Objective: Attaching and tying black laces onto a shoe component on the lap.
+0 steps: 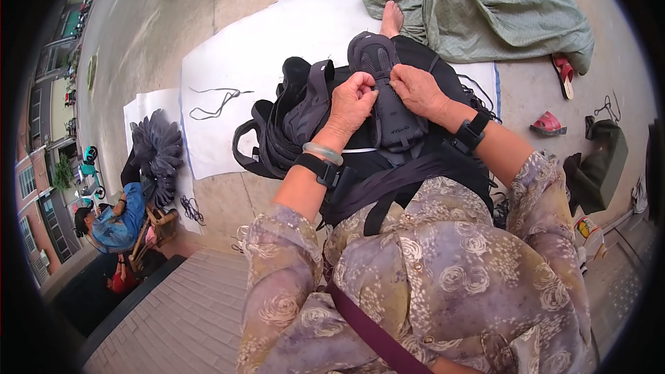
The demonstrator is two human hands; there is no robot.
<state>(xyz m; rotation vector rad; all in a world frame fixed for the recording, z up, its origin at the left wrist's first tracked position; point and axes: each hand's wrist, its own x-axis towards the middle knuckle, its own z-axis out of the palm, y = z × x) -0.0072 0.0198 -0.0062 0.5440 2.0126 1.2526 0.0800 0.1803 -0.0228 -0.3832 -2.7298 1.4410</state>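
A dark grey shoe upper [400, 125] with mesh at its far end lies across my lap. From its left side my left hand [352, 102] pinches it near the middle, fingers curled and tips pressed together. My right hand [418, 90] grips the opposite edge between thumb and forefinger. The fingertips of both hands nearly meet over the upper; any thin lace between them is too small to make out. Close to my left hand sits a pile of similar dark uppers [291, 118], overlapping one another.
A white sheet [242, 48] covers the ground, with a loose dark lace [220, 102] on it. Beyond is a bare foot [392, 19] beside a green woven sack [485, 7]. Red sandals [548, 123] lie right. Further left, a person in blue [114, 225] sits near a dark bundle [158, 156].
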